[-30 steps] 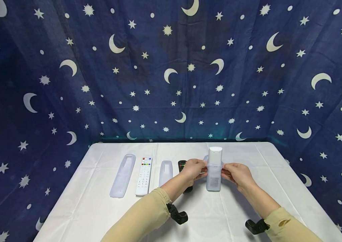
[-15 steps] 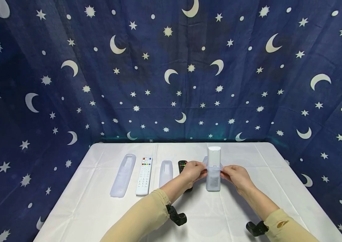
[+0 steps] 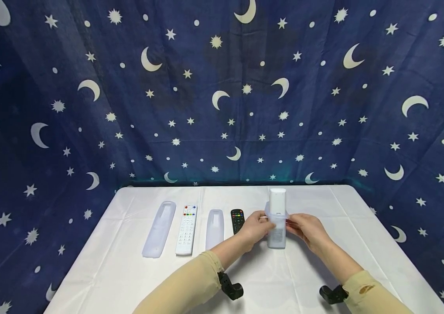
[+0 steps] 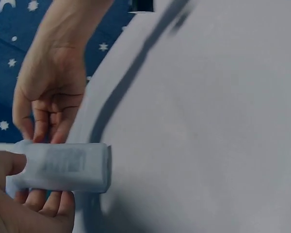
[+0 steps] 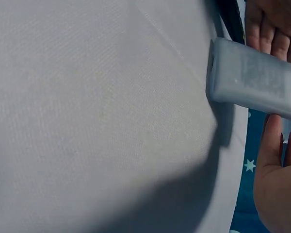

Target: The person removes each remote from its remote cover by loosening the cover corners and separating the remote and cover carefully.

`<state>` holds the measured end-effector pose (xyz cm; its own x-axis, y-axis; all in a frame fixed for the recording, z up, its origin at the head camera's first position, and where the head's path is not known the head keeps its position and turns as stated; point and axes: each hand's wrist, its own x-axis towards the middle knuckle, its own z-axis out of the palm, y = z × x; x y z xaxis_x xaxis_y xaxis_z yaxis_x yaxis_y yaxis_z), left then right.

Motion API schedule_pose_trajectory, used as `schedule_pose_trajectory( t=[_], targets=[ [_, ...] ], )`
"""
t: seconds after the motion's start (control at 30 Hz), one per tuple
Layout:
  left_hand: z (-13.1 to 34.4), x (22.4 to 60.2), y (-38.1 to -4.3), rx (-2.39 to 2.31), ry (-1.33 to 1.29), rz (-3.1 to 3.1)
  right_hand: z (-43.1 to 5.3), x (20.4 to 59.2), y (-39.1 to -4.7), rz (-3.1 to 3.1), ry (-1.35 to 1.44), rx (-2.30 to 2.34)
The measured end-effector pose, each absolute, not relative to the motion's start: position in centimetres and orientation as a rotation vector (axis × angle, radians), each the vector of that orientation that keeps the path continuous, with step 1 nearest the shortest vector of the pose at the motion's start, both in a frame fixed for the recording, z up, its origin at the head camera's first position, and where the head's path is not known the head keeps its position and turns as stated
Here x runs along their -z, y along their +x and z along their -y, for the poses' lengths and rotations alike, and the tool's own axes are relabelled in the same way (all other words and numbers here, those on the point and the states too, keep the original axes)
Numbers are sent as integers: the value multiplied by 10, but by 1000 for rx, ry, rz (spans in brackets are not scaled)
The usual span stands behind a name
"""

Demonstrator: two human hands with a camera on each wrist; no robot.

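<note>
A white remote control (image 3: 278, 198) stands upright on its end, its lower half inside a translucent silicone cover (image 3: 277, 237). The cover's edge is bunched around the remote's middle, with a flap out to the left. My left hand (image 3: 254, 229) grips the covered remote from the left; in the left wrist view, its thumb (image 4: 17, 163) presses the near face while the fingers lie underneath. From the right, my right hand (image 3: 310, 231) pinches the cover's edge. In the right wrist view, the right thumb (image 5: 271, 141) touches the cover's side; the other fingers are partly hidden.
Left of the hands on the white table (image 3: 128, 279) lie a long translucent cover (image 3: 159, 229), a white remote (image 3: 186, 229), a smaller cover (image 3: 215, 229) and a black remote (image 3: 237, 220), partly behind the left hand. A starry curtain (image 3: 222, 109) surrounds the table.
My left hand has shifted from the cover's edge to lower on the covered remote, its thumb now on the face. More of the black remote shows. The right hand stays nearly in place.
</note>
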<state>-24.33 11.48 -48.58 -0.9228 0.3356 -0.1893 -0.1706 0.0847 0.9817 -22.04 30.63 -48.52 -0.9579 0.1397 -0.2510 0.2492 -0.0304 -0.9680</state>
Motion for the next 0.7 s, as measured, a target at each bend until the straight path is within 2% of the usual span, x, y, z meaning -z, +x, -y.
schedule_pose_trajectory(
  t=[0.23, 0.7],
  targets=[
    [-115, 485, -242, -1926, 156, -2033, -307, 475, -226, -2128, 349, 2208],
    [-111, 483, -242, -1901, 213, -1974, -314, 447, -245, -2306, -49, 2126]
  ],
)
